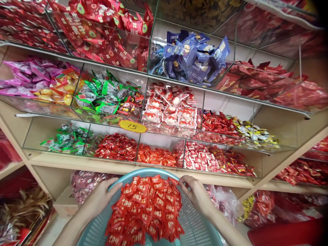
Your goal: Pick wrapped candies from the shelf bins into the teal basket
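Observation:
A teal plastic basket [151, 170] with slotted walls is low in the middle of the head view, tilted toward me. Inside it lies a heap of red-wrapped candies [147, 210] with pale lettering. My left hand [104, 192] grips the rim on the left, thumb over the edge. On the other side my right hand [196, 194] has its fingers curled at the rim, right beside the outermost red candies; whether it also touches a candy I cannot tell. Just beyond the basket, orange-red candies [157, 156] fill part of the lowest clear bin row.
Tiered clear bins hold green-wrapped candies [102, 92], red-and-white candies [170, 107] and blue packets [197, 56]. A yellow price tag [132, 126] reads 15. A wooden shelf edge [112, 166] runs behind the basket. Bagged goods [89, 184] and a cardboard box [66, 203] sit below.

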The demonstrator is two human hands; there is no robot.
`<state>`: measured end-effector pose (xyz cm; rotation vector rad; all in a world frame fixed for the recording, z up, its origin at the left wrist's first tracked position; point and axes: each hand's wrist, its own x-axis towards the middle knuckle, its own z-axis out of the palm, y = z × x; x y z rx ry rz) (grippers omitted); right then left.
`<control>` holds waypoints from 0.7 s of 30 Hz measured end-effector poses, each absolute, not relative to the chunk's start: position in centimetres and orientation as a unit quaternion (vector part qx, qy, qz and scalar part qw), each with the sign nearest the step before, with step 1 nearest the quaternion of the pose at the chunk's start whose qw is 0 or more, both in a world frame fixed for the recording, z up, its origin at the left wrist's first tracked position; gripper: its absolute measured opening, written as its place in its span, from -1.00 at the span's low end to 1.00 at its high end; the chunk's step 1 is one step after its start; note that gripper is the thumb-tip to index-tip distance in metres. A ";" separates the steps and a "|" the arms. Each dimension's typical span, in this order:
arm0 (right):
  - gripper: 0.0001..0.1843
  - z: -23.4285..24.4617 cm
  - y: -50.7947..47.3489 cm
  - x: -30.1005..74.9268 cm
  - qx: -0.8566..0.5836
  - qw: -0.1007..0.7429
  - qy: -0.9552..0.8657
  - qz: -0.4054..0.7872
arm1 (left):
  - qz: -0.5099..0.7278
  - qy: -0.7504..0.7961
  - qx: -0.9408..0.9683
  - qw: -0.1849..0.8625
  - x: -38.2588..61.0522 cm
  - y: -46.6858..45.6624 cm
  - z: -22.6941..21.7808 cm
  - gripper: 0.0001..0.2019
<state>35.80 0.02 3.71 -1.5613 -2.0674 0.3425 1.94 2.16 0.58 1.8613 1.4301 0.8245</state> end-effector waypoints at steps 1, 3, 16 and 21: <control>-0.81 3.8 0.3 35.7 -0.574 0.261 -0.766 0.122 | 0.311 0.548 0.707 0.320 1.9 2.2 0.5 -0.63; -0.80 4.0 0.8 35.4 -0.568 0.258 -0.773 0.114 | 0.309 0.561 0.700 0.316 1.9 2.2 0.3 -0.60; -0.82 3.2 2.9 35.0 -0.566 0.239 -0.784 0.090 | 0.326 0.551 0.690 0.337 1.9 2.3 0.1 -0.60; -0.79 3.0 3.1 34.5 -0.566 0.230 -0.787 0.085 | 0.337 0.549 0.684 0.341 1.9 2.2 0.3 -0.60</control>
